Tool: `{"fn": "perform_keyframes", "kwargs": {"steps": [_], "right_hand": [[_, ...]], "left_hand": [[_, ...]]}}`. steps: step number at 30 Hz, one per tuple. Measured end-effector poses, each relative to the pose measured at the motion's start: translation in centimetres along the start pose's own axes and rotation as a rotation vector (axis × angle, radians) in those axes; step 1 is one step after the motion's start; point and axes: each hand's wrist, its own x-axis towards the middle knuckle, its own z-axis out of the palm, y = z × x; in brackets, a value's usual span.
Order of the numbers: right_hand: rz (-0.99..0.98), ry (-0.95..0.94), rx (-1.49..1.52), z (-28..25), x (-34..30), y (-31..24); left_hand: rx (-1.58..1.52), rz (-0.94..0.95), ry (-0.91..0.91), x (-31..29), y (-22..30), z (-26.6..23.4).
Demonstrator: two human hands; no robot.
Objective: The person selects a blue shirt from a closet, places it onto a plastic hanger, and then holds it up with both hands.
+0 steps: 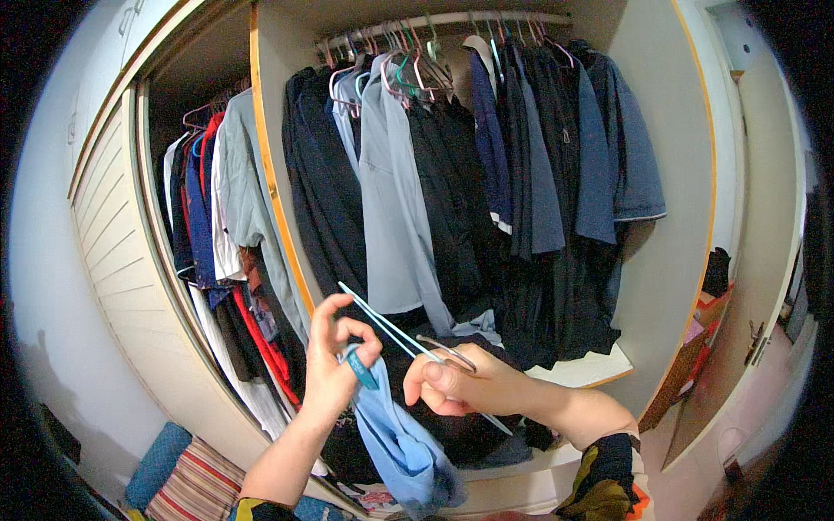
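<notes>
In front of the wardrobe, my left hand (pixel 330 360) is closed on a light blue garment (pixel 395 443), gripping it at a teal band. The cloth hangs down below the fingers. My right hand (pixel 465 379), in a fist, holds a thin pale blue clothes hanger (pixel 391 328) that slants across from upper left to lower right. One end of the hanger comes close to my left index finger; whether they touch I cannot tell. A brownish wire loop (pixel 453 354) curves over the right fist, and its far part is hidden by the hand.
Dark and grey clothes (pixel 395 191) hang from a white rail (pixel 452 21) in the open wardrobe. More garments hang behind the left partition (pixel 276 174). A white shelf board (pixel 591 369) is at lower right. A striped cushion (pixel 195 482) lies at lower left, and a door (pixel 738 286) stands right.
</notes>
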Motion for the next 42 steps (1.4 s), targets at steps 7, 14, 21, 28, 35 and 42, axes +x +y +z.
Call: {"fn": "perform_keyframes", "kwargs": {"steps": [7, 14, 21, 28, 35, 42], "right_hand": [[0.037, -0.114, 0.008, -1.0, -1.4, -0.9], [0.124, 0.059, -0.084, -3.0, -1.8, -2.0], [-0.140, 0.327, -0.271, -5.4, 1.7, -1.3], [-0.375, 0.088, -0.575, -8.6, 13.4, -3.2], [-0.131, 0.056, -1.081, -13.9, 18.0, -2.8], [0.029, 0.320, -0.938, -18.9, 13.1, -4.8]], "left_hand": [[0.101, 0.076, 0.100, 2.5, 0.0, 0.0], [0.268, 0.005, 0.041, 2.5, -1.2, -1.7], [0.119, 0.015, 0.039, 2.5, -0.5, -3.2], [-0.046, -0.054, 0.122, 2.3, -2.9, -5.3], [-0.047, -0.109, 0.054, 0.8, -3.5, -7.5], [-0.050, -0.099, 0.050, 0.6, -3.9, -9.2]]}}
